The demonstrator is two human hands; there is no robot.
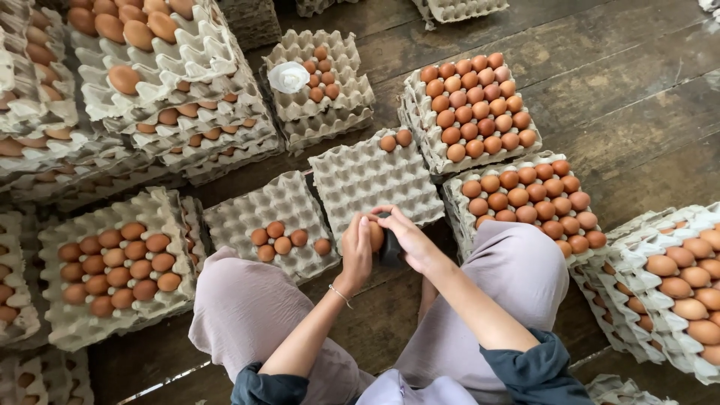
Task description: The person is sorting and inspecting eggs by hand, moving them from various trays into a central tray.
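— Brown oval egg (pixel 376 235), where was it?
— Above the grey moulded-pulp tray (pixel 375 180), gripped in the left hand (pixel 355 251). The right hand (pixel 409 238) clasped a small dark object (pixel 390 251) against it

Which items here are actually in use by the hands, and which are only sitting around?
In use:
- left hand holding brown egg
- right hand pressing dark pad to it

Sitting around:
- near-empty tray
- full tray
- white cap
- wooden floor
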